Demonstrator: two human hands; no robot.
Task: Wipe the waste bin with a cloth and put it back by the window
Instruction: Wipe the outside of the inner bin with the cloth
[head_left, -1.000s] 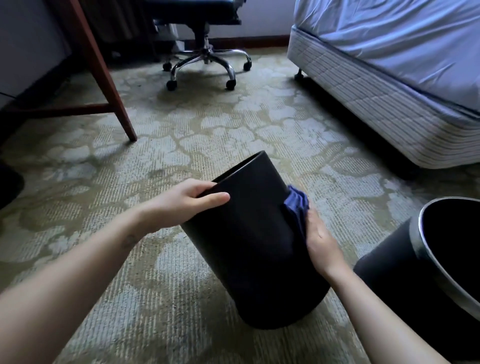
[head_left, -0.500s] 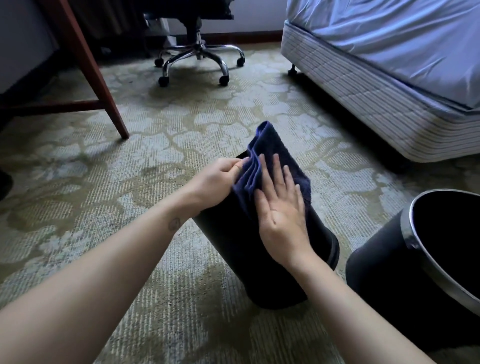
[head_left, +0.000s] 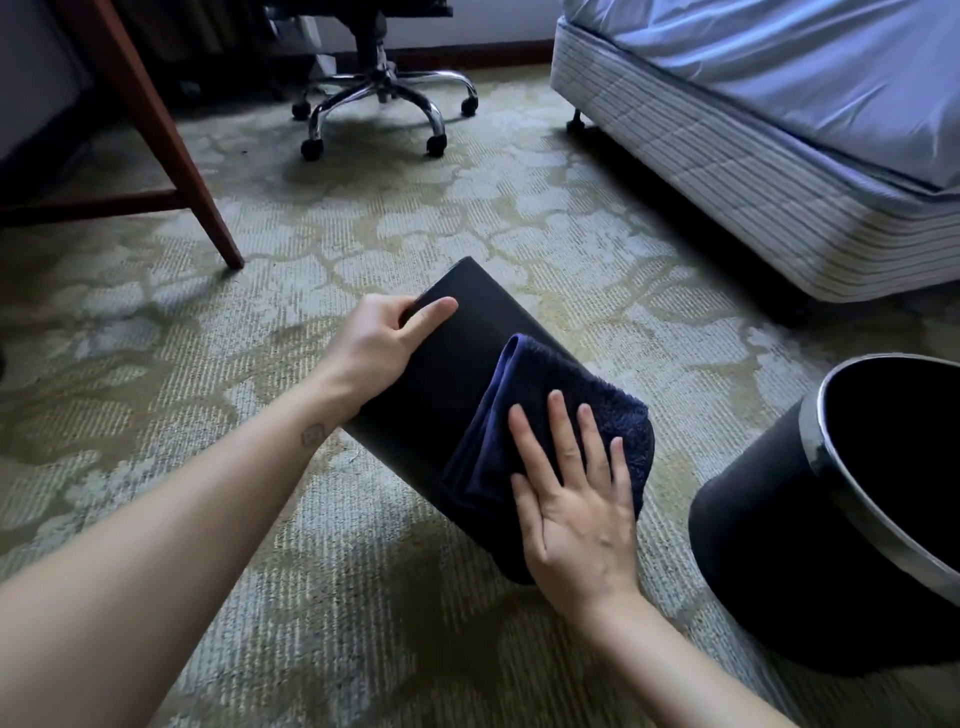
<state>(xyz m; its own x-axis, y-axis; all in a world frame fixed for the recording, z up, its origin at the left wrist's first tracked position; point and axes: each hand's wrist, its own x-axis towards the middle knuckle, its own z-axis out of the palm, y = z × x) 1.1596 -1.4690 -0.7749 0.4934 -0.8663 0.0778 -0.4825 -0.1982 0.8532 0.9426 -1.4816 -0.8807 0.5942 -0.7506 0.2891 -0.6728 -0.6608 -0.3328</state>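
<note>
Head view: the black waste bin (head_left: 457, 364) leans tilted on the carpet (head_left: 363, 649) between both hands. The left hand (head_left: 382, 345) grips its far end. The right hand (head_left: 571, 512), fingers straight, presses the blue cloth (head_left: 540, 395) flat against its side. A second bin (head_left: 769, 561) stands at the right.

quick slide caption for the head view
Tilted black bin gripped by the left hand while the right hand presses a blue cloth against its side
</note>
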